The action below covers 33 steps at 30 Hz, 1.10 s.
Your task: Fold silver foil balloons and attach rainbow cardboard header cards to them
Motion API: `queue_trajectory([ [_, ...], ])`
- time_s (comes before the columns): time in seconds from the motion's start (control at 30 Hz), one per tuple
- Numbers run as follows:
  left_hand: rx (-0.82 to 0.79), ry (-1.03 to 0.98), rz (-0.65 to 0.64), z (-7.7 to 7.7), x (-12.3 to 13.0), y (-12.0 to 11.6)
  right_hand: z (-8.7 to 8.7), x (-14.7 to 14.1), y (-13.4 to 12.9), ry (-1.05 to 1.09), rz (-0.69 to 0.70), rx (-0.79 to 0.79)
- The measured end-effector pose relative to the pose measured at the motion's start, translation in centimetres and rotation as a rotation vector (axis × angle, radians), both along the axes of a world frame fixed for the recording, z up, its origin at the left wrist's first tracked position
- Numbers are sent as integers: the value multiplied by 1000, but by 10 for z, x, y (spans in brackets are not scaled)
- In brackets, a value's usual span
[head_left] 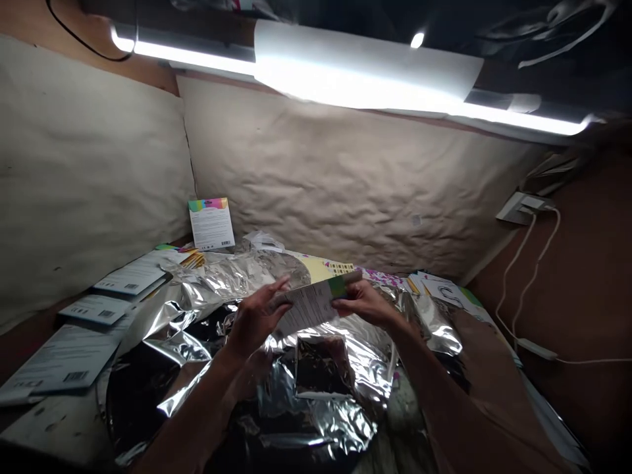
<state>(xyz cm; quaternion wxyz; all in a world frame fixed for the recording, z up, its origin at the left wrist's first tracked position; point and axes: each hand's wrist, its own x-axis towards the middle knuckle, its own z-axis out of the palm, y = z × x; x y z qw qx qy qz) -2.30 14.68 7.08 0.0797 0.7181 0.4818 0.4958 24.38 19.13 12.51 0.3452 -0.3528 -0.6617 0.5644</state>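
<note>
- Forearms are filling the bottom of my view, the left forearm (182, 421) and the right forearm (424, 362) both reaching up towards the middle.
- I'm holding a printed card (311, 306) in the air above the foil, its green-marked end towards my right.
- My left hand (257, 319) is grasping the card's left end, with the fingers (279, 288) clenched on it.
- My right hand (363, 304) is grasping the other end, its fingers (345, 305) clenched there too.
- Crinkled silver foil (345, 421) is spreading across the desk (54, 424) beneath both hands, and a dark square packet (320, 365) is lying on it, below the card.
- Stacked white packaging cards (106, 309) are lying along the left side of the foil.
- A rainbow-topped card (211, 224) is leaning against the kraft paper wall (345, 184) behind the foil.
- White cables (528, 289) are running down from a wall socket (518, 207) on the right.
</note>
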Motion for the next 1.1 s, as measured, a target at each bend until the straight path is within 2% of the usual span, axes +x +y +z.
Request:
queue_trajectory([
  [0.07,184,157,195,1,4,-4,-5,-5,0,37,-49,-27],
  [0.13,286,332,256,1,10,-8,-10,-11,-1,84,-97,-43],
  [0.27,226,576,137,-2,27,-14,-17,-23,-11,181,-77,-125],
  [0.37,151,603,141,-3,32,-16,-19,-30,-22,214,-23,-168],
  [0.5,122,609,122,-2,33,-17,-23,-38,-29,234,-68,-201],
  [0.63,117,597,117,-4,33,-16,-25,-39,-35,221,-51,-228],
  [0.7,108,595,127,-5,31,-15,-27,-33,-42,178,-183,-95],
  [0.77,88,583,172,-4,24,-13,-31,-20,-54,89,-416,186],
  [0.8,76,568,208,-3,20,-11,-35,-12,-62,17,-487,348],
  [0.83,63,550,245,-3,16,-10,-41,-3,-71,-76,-492,488],
  [0.87,47,532,276,-2,12,-9,-48,5,-81,-190,-422,591],
  [0.9,32,516,294,-2,9,-8,-56,12,-92,-324,-295,648],
  [1.0,-4,497,254,-4,6,-5,-79,29,-128,-729,98,626],
  [1.1,-42,515,112,-9,9,-4,-93,44,-168,-949,239,631],
])
